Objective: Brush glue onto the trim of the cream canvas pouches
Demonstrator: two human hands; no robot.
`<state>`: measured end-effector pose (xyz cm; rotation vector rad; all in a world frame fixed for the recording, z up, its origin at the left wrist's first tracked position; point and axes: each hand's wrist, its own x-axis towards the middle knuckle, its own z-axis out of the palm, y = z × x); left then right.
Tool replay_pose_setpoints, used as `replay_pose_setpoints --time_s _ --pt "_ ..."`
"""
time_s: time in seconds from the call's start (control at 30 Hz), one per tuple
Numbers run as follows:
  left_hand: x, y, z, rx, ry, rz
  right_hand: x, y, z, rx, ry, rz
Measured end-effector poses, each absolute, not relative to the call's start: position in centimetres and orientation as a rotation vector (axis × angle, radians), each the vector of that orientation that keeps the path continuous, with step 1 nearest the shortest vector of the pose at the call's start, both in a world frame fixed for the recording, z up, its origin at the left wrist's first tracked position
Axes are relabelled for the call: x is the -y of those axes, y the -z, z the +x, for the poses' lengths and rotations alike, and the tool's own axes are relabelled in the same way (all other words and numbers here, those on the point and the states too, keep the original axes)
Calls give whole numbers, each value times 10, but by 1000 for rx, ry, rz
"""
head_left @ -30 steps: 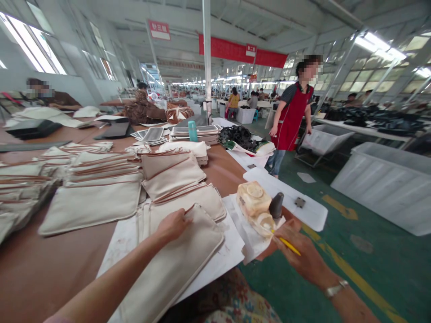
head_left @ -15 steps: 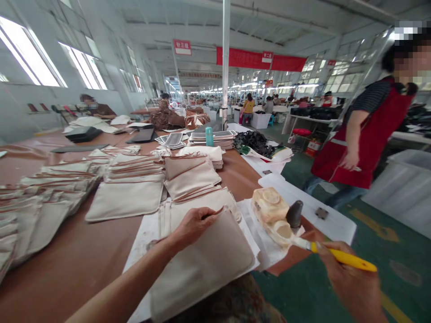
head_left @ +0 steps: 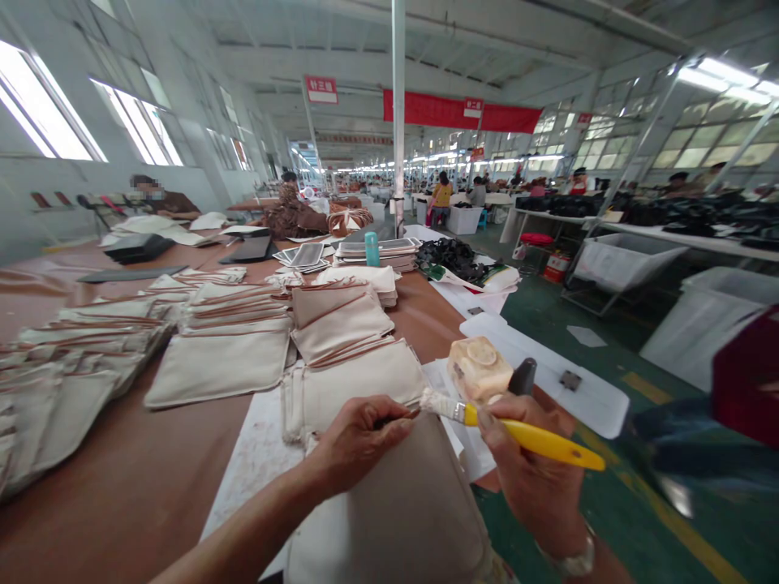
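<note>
**Head view, item list.**

Left hand (head_left: 365,438): fingers curled close together, pinching the upper edge of a canvas pouch (head_left: 389,519).

Right hand (head_left: 529,454): fingers wrapped firmly round the handle of a yellow brush (head_left: 535,442). A wristwatch (head_left: 575,564) sits on the right wrist.

Brush: held nearly level, with its pale bristles (head_left: 435,405) pointing left, just beside the left hand and over the pouch's edge.

Canvas pouch: lies on a white paper sheet (head_left: 256,470) at the near edge of a long brown table (head_left: 122,422), its lower part running out of view.

Near right of the hands: a cloudy plastic tub (head_left: 478,369) and a dark cone-shaped object (head_left: 523,377), both partly behind the right hand, on white paper beside a white board (head_left: 584,397).

Left and far along the table: stacked canvas pouches with brown edging (head_left: 219,365), a smaller pile (head_left: 341,324), a teal bottle (head_left: 372,249) and a heap of black material (head_left: 450,258).

Right edge: a co-worker's red apron (head_left: 748,377), blurred, above the green floor (head_left: 535,527).

Right middle distance: white bins (head_left: 621,259).

Far left: a seated co-worker (head_left: 158,199) at the table.

Overhead, far: red banners (head_left: 459,109).
</note>
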<state>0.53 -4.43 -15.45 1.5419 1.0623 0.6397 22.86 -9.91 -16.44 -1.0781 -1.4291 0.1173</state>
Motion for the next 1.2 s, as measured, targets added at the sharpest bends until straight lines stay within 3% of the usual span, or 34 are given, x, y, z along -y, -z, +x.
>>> replay_pose_setpoints --time_s 0.27,0.47,0.57,0.73,0.97,1.2 --pt "46 152 9 -1058 -599 1456 111 168 235 1523 -47 -1075" --pt "52 148 6 -995 -823 2065 106 178 252 1374 -5 -1123" --pt "63 136 0 -760 -948 2593 112 168 265 1142 -282 -1070" --pt "76 112 -9 -331 -869 3315 124 135 263 878 -693 -887" --pt "76 109 -11 -285 -916 3356 140 134 254 1223 -827 -953" --pt "77 109 -13 -426 -909 3348 138 132 257 1362 -630 -970"
